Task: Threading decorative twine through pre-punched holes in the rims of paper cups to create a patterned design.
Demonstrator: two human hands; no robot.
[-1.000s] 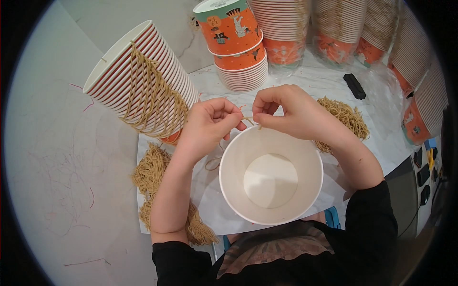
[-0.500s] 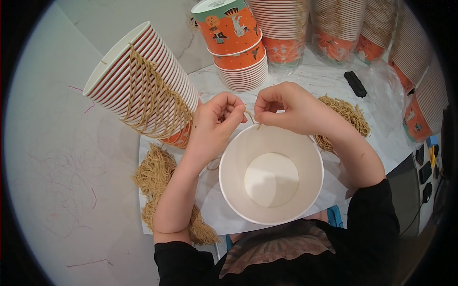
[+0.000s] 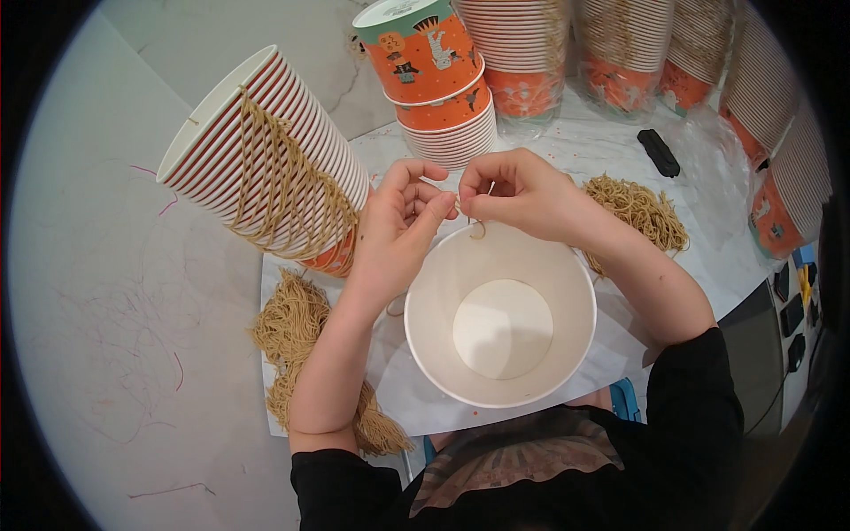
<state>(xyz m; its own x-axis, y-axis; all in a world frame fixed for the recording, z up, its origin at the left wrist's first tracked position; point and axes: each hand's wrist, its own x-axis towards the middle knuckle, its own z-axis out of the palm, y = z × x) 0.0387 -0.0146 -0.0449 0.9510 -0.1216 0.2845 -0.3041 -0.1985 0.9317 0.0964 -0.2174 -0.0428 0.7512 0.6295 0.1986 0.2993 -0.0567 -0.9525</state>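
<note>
A white tub (image 3: pixel 567 327) sits just before the black shirt (image 3: pixel 682 442), pale base showing — tan cord (image 3: pixel 479 233) curls inside its far rim. The right hand (image 3: pixel 524 196) pinches the cord; whether the left hand (image 3: pixel 401 219) grips it, I can't tell. Their fingertips — nearly touching — are closer than half a second ago.

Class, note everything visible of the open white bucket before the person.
The round, white, paper-looking bucket has a narrow rim, plain inner wall and smaller circular base, partly shadowed. Its open mouth faces the camera; the outside is mostly hidden. It is by the near edge of the white table. Thin tan string curls at its far rim, below the right hand.
</note>
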